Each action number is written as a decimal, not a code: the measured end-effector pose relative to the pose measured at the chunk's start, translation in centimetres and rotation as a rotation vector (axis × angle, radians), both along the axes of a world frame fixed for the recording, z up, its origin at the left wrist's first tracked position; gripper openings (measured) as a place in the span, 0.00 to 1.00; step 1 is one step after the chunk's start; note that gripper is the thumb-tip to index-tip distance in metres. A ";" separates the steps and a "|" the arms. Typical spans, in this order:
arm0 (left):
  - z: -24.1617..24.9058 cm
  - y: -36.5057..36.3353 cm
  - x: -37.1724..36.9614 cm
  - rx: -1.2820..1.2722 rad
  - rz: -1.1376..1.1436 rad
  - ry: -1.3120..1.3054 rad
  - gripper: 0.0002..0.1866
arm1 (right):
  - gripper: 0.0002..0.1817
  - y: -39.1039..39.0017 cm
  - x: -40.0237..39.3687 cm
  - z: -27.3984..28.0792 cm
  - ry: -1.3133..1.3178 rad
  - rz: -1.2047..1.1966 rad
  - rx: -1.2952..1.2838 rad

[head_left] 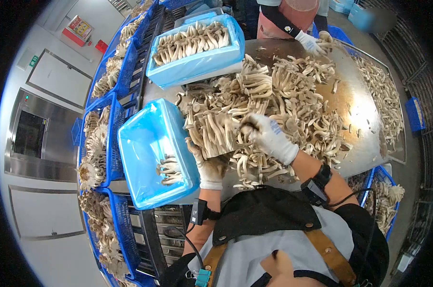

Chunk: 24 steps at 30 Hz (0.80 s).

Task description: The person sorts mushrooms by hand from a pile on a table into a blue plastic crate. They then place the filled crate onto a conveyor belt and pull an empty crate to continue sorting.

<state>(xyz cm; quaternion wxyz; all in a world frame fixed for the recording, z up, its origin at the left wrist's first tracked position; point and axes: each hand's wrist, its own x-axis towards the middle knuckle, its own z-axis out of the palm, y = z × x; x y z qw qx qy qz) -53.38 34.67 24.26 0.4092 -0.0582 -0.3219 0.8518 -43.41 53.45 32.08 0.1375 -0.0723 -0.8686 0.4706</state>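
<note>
Left hand [210,170] holds the mushroom bunch [211,134]

The bunch is at the near left of the surface [367,119], gripped by the left hand; the right hand [271,138] curls at its right side, whether gripping I cannot tell. Just left, a blue-lined box [137,143] holds a few mushrooms [169,170]. A loose heap [298,91] spreads right and far; a fuller box [197,66] stands far left

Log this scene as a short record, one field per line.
Left hand: gloved, holding a mushroom bundle
Right hand: gloved, fingers curled beside the bundle; grip unclear
Near tub: blue-lined, a few mushrooms inside
Far tub: blue-lined, filled with lined-up mushrooms
Table: metal, loose mushroom heap on top
Left of table: blue crates holding mushrooms
Across table: another person's gloved hand
</note>
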 end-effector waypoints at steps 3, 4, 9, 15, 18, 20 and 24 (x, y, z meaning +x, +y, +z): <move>1.3 0.3 0.2 -0.783 0.191 0.542 0.37 | 0.20 1.1 1.4 0.7 0.019 -0.117 0.141; 2.0 0.3 0.3 -1.042 0.233 0.685 0.37 | 0.20 1.4 2.2 0.4 -0.048 -0.059 0.279; -0.1 -0.3 -0.4 -1.069 0.193 0.860 0.42 | 0.36 -1.1 0.9 0.8 0.010 0.079 0.047; -1.3 -0.5 0.3 -1.128 0.089 0.807 0.43 | 0.33 -5.6 -2.8 0.3 -0.211 0.163 -0.382; -1.9 -1.6 0.1 -1.183 0.064 0.689 0.42 | 0.31 -4.6 -1.9 2.6 -0.586 0.554 -0.092; -2.2 -2.3 0.0 -1.123 0.009 0.671 0.41 | 0.34 -4.7 -2.0 -0.1 -0.408 0.589 0.080; -2.9 -1.7 0.1 -1.071 0.042 0.704 0.38 | 0.35 -5.7 -2.7 1.5 -0.191 0.270 0.078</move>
